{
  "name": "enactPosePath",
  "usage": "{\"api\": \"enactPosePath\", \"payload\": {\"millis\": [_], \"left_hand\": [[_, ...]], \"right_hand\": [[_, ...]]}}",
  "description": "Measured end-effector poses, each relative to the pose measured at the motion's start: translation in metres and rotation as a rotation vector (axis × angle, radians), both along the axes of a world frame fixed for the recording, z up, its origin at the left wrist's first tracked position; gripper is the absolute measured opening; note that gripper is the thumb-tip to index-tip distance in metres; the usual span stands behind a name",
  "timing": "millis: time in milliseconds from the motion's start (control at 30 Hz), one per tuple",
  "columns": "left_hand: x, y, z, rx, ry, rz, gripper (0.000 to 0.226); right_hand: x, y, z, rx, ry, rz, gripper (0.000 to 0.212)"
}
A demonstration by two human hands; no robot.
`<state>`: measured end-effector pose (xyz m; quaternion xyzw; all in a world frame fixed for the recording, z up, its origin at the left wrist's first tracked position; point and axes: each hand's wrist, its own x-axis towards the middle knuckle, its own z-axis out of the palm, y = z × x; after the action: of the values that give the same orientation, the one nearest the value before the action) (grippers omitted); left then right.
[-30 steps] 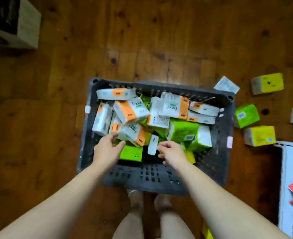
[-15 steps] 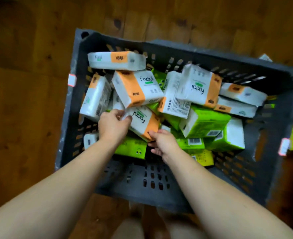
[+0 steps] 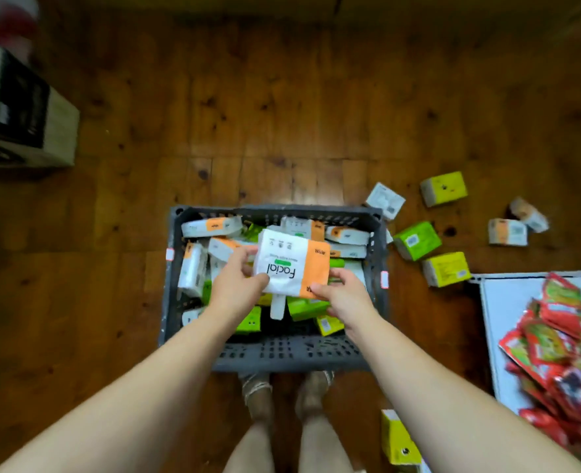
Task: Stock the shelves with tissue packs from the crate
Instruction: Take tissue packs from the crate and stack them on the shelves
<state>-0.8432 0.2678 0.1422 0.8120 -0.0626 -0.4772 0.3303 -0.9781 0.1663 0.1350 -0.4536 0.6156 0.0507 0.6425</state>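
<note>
Lifted from the pile (image 3: 210, 227) since a moment ago, the white-and-orange Facial tissue pack (image 3: 291, 264) hangs above the grey crate (image 3: 282, 353), left hand (image 3: 238, 288) gripping its left edge, right hand (image 3: 345, 295) its right corner. Its long axis runs left-right, orange band rightward, lettering upside down. Wooden floorboards (image 3: 248, 114) below carry loose packs (image 3: 417, 240) at right.

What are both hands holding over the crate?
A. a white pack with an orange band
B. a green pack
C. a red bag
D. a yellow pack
A: the left hand and the right hand grip the white pack, orange-banded and printed Facial, above the crate.
</note>
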Motion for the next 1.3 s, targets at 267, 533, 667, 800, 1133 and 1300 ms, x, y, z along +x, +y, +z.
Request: {"api": "enactPosePath", "payload": {"millis": [267,533,667,800,1133,1300], "left_hand": [[-0.058,-0.099,0.177,-0.293,-0.022,-0.361,0.052],[-0.209,-0.187,0.325,-0.612,-0.073,-0.757,0.050],[-0.303,-0.203,0.388,-0.729,-0.042,-0.885,0.046],[-0.388,-0.207,0.434,-0.817,-0.031,-0.989,0.045],[-0.530,-0.212,0.497,-0.952,0.011,-1.123,0.017],[-0.596,-0.222,0.493,-0.967,-0.058,-1.204,0.012]], "right_hand": [[-0.092,-0.048,0.180,-0.313,-0.125,-0.365,0.030],[-0.252,-0.066,0.332,-0.627,-0.171,-0.807,0.030],[-0.333,-0.050,0.395,-0.764,-0.171,-0.984,0.028],[-0.407,-0.031,0.440,-0.883,-0.159,-1.092,0.023],[-0.544,-0.016,0.494,-1.025,-0.077,-1.214,0.017],[-0.603,-0.026,0.489,-1.020,0.004,-1.331,0.021]]}}
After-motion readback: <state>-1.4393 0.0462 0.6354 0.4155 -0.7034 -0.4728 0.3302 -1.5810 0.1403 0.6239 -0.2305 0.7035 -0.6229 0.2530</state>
